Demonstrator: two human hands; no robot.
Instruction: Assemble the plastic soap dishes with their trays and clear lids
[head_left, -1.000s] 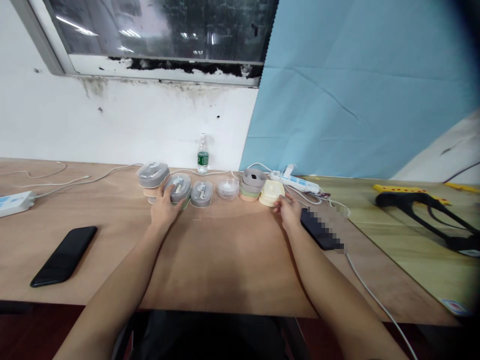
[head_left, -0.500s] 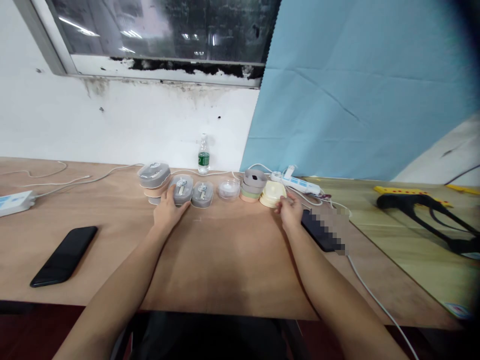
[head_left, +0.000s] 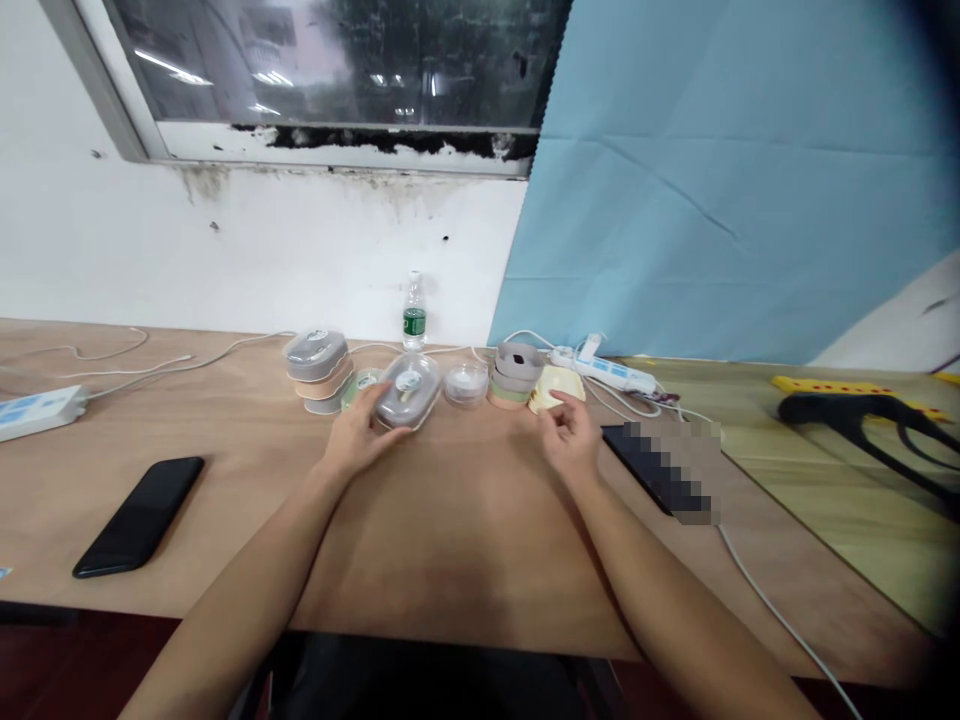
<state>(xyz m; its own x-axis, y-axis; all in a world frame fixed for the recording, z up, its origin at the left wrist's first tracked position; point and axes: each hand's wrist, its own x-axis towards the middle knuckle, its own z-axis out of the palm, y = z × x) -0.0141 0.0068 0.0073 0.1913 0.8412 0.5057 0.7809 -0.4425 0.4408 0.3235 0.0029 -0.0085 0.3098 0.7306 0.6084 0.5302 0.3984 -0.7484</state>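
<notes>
One lidded gray container [head_left: 409,393] fills the left hand [head_left: 361,432] near the counter's [head_left: 450,540] back edge; right hand [head_left: 573,440] half-curled, hold unclear.

Single head-worn view, looking forward and obliquely down from above the near edge of the table [head_left: 465,540]. The forearms [head_left: 246,570] extend away from the lens, placing the left hand [head_left: 355,436] and right hand [head_left: 570,442] at middle distance near the center. Beyond, the wall [head_left: 322,250] and window [head_left: 360,75] face the camera, bounding the wide field.
</notes>
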